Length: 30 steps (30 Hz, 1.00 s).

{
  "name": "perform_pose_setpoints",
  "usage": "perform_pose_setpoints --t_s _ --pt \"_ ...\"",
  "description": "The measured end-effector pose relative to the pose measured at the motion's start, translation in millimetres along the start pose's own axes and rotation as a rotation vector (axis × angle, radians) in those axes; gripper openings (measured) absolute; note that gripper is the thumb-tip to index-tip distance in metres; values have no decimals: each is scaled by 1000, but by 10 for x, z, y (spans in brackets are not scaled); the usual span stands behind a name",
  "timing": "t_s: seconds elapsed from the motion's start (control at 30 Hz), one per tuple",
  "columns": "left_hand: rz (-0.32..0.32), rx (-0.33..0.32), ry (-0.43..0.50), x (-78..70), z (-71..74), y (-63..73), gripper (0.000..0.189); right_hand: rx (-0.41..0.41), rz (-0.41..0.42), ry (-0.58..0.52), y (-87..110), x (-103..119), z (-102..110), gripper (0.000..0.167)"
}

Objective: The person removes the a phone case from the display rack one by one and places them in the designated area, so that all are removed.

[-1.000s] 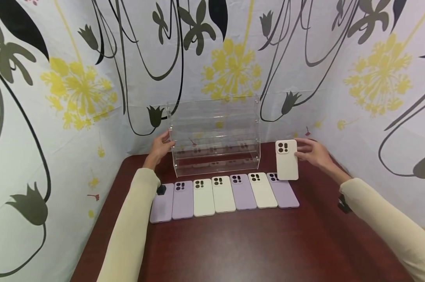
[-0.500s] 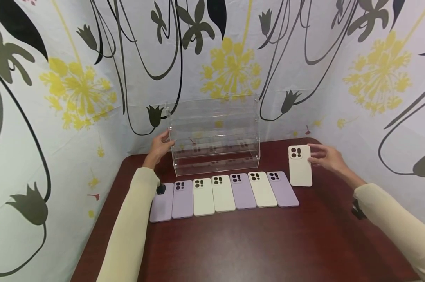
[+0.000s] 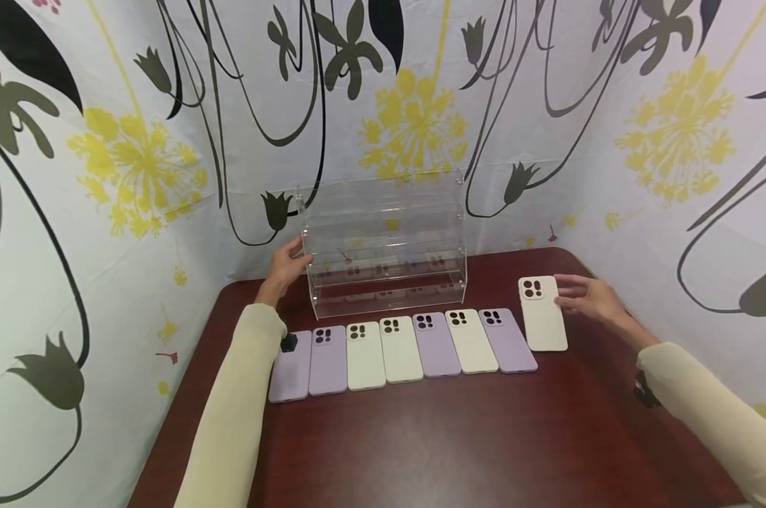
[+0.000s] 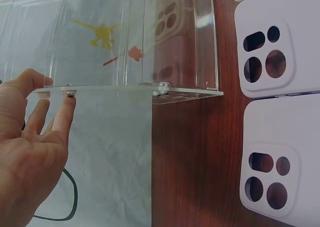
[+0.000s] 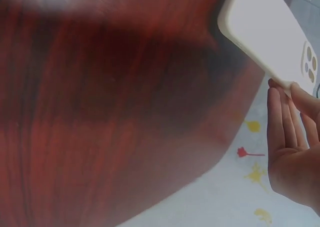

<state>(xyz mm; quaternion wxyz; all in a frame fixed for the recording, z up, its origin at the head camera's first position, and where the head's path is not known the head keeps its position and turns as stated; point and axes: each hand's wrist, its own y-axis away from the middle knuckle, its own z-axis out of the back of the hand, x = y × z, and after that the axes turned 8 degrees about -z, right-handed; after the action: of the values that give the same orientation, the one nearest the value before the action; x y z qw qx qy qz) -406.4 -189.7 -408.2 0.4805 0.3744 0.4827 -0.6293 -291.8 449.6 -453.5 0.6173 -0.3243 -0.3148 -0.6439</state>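
Note:
My right hand [image 3: 589, 300] pinches the upper right edge of a cream phone case [image 3: 543, 321], thumb on one face and fingers behind. In the right wrist view the phone case [image 5: 270, 32] slants over the table's corner. At its left lies a row of lavender and cream phone cases, ending in a lavender phone case [image 3: 508, 340]. My left hand [image 3: 286, 267] grips the left side panel of a clear acrylic display rack [image 3: 386, 240]. The left wrist view shows thumb and fingers [image 4: 62, 119] on either side of that panel's edge.
Along the rack's front lie the other cases, among them a cream phone case [image 3: 366, 356] and a lavender phone case [image 3: 328, 360]. They rest on a dark red wooden table [image 3: 421, 437]. A flower-printed cloth [image 3: 230, 141] hangs close behind and at both sides.
My right hand has carried the cream phone case right and down, from overlapping the last lavender case to beside it. My left hand has stayed on the rack.

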Motion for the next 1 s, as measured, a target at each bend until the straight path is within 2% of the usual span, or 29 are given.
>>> perform_pose_setpoints --t_s 0.23,0.53,0.73,1.0 --pt "-10 0 -19 -4 9 11 68 -61 -26 24 54 -157 -148 55" --pt "-11 2 -11 8 -4 12 68 -79 -72 52 89 -261 -277 53" --pt "14 0 -17 22 -16 9 68 -110 -113 89 125 -303 -323 52" --pt "0 7 -38 23 -5 11 68 -138 -120 100 147 -353 -359 50"
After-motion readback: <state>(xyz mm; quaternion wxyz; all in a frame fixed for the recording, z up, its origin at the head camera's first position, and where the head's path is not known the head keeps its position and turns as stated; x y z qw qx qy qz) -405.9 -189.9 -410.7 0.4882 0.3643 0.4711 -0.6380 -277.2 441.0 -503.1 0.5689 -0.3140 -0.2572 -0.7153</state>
